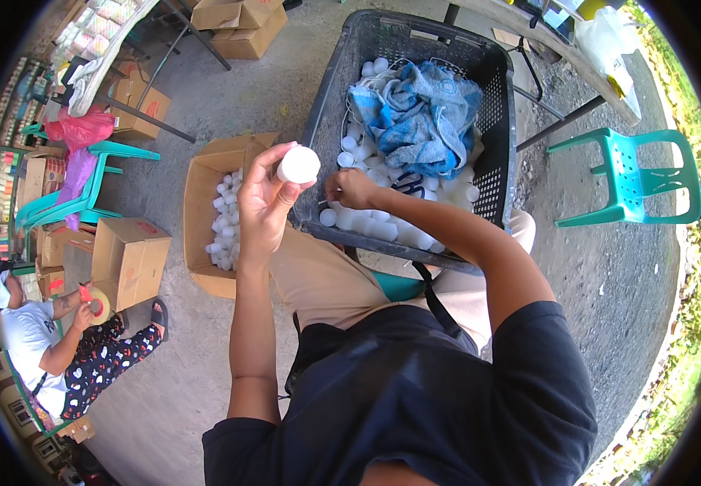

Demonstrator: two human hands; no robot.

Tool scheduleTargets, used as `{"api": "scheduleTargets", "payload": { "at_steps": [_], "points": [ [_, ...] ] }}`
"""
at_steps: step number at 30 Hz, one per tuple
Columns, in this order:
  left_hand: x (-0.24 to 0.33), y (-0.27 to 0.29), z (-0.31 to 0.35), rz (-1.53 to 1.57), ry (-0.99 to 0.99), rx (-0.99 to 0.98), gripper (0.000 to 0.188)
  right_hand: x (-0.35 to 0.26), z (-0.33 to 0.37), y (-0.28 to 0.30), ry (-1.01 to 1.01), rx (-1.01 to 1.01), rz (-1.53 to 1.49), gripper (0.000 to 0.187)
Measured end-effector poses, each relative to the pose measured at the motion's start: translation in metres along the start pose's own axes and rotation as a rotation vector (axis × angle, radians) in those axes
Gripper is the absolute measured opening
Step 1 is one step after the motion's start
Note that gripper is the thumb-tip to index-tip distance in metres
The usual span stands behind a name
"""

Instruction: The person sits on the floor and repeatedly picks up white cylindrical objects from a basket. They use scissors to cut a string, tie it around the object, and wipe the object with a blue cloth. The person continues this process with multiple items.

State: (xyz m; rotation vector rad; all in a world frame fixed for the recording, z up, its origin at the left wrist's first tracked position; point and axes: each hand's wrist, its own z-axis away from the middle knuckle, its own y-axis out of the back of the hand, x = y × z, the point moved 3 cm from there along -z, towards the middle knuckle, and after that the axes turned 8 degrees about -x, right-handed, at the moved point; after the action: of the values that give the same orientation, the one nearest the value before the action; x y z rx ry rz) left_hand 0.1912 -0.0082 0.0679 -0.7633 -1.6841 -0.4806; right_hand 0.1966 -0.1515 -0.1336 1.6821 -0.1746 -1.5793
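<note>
My left hand [263, 209] is raised between the box and the crate. Its fingers and thumb grip a small white plastic bottle [299, 165], seen nearly end-on. Closed fingers on my right hand [354, 188] reach over the near left part of a black plastic crate [328, 97]; what they hold, if anything, is hidden. Many white bottles [414, 233] lie in the crate around that hand. A crumpled blue towel [423, 121] rests on top of them. Left of my left hand, an open cardboard box [196, 190] contains more small white bottles [226, 223].
A person [38, 344] sits at far left holding a tape roll [101, 306] beside a cardboard box [128, 263]. Green plastic chairs stand left [83, 190] and right [622, 178]. Tables [115, 57] with metal legs flank the crate at the back.
</note>
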Motion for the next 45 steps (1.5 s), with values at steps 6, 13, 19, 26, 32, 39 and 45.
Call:
{"api": "scheduleTargets", "payload": {
  "at_steps": [6,13,19,26,32,39,45],
  "points": [
    [-0.001,-0.001,0.0,0.193,0.07,0.034,0.046,-0.126,0.094,0.132,0.057,0.493,-0.462,0.008],
    [-0.014,-0.043,-0.018,0.202,0.112,-0.121,0.047,-0.156,0.155,0.149,0.095,0.765,-0.232,0.008],
    [-0.016,-0.059,-0.015,0.261,0.15,-0.121,0.048,-0.154,0.167,0.144,0.154,0.819,-0.204,0.008],
    [-0.021,-0.068,-0.007,0.534,0.222,-0.213,0.048,-0.155,0.17,0.138,0.132,0.755,-0.162,0.01],
    [-0.024,-0.069,-0.006,0.512,0.219,-0.207,0.046,-0.154,0.172,0.136,0.28,0.859,-0.154,0.007],
    [-0.024,-0.07,-0.003,0.428,0.251,-0.126,0.045,-0.151,0.173,0.13,0.289,0.885,-0.261,0.018],
    [-0.023,-0.068,-0.002,0.349,0.258,-0.097,0.044,-0.149,0.172,0.126,0.239,0.94,-0.296,0.021]
  ]
}}
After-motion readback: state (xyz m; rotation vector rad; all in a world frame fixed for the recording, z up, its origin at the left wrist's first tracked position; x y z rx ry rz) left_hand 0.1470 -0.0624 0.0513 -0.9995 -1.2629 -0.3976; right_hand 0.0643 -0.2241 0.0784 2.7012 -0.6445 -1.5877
